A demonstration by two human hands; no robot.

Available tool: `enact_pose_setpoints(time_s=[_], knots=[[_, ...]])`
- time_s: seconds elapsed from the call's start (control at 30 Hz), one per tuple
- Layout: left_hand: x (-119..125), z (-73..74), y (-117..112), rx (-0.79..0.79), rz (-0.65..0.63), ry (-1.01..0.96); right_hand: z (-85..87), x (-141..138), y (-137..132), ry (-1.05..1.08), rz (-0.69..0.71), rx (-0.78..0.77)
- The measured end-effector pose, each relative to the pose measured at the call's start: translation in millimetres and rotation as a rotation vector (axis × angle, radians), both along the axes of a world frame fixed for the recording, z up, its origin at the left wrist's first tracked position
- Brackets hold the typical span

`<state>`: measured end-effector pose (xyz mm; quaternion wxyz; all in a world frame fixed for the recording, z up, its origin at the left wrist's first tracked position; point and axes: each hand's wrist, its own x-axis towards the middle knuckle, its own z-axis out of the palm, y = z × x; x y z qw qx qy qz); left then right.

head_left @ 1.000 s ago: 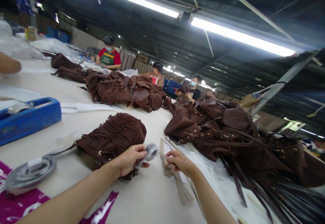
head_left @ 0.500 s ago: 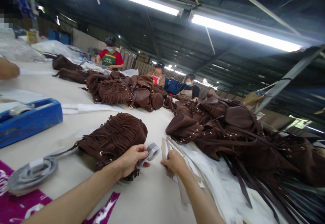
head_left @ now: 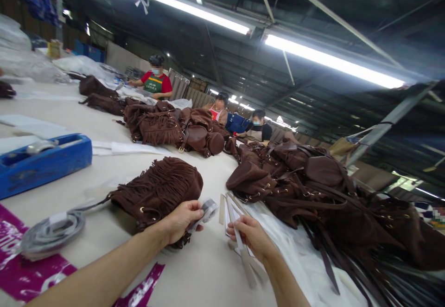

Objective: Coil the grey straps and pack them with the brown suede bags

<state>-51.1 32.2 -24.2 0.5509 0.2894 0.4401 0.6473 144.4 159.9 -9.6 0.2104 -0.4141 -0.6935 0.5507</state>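
Observation:
My left hand (head_left: 185,221) is closed in a pinch on a strap end (head_left: 209,208), grey and wrapped in clear film, beside a brown fringed bag (head_left: 162,188). From the bag a thin cord runs left to a coiled, film-wrapped strap (head_left: 54,233) lying flat. My right hand (head_left: 251,236) pinches a pale paper strip (head_left: 239,244) between thumb and fingers. More loose strips (head_left: 227,207) lie just beyond the fingertips, beside clear plastic bags (head_left: 295,251).
A blue tape dispenser (head_left: 45,163) stands at left, with purple printed plastic (head_left: 38,270) in front of it. Brown bags lie in a heap (head_left: 313,168) at right and in another pile (head_left: 174,124) farther back. Several people work across the table (head_left: 198,284).
My right hand has drawn back slightly to the right, lifting a paper strip from the others. My left hand keeps its pinch in about the same place. The view has shifted slightly.

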Motion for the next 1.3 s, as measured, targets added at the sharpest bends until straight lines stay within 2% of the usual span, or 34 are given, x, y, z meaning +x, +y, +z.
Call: enact_pose_setpoints(time_s=[0.17, 0.33, 0.4, 0.53, 0.7, 0.8, 1.03, 1.2, 1.3], knots=[[-0.1, -0.1, -0.4, 0.009, -0.003, 0.008, 10.1, 10.6, -22.7, 0.242, -0.008, -0.088], [0.3, -0.8, 0.2, 0.006, 0.008, 0.019, 7.7, 9.3, -36.2, 0.346, 0.002, -0.124], [0.9, -1.1, 0.5, 0.007, 0.016, 0.027, 4.0, 9.3, -41.6, 0.335, 0.022, -0.125], [0.6, -0.8, 0.8, 0.011, 0.024, 0.032, -1.2, 11.0, -52.2, 0.150, 0.036, -0.059], [-4.6, 1.4, 0.7, 0.001, -0.002, 0.001, 0.6, 8.2, -63.6, 0.033, 0.007, 0.023], [-7.0, 2.2, 0.6, -0.008, -0.018, -0.011, 3.4, 2.6, -68.6, 0.023, 0.007, 0.093], [-0.9, 1.7, -0.2, -0.025, -0.011, 0.062, 1.2, -14.5, -69.0, 0.009, -0.005, 0.136], [7.9, 4.1, -4.0, -0.020, 0.006, 0.131, -6.3, -26.8, -69.5, 0.106, 0.033, 0.057], [11.7, 5.2, -5.4, -0.013, 0.019, 0.160, -12.4, -35.3, -71.9, 0.207, 0.002, -0.039]])
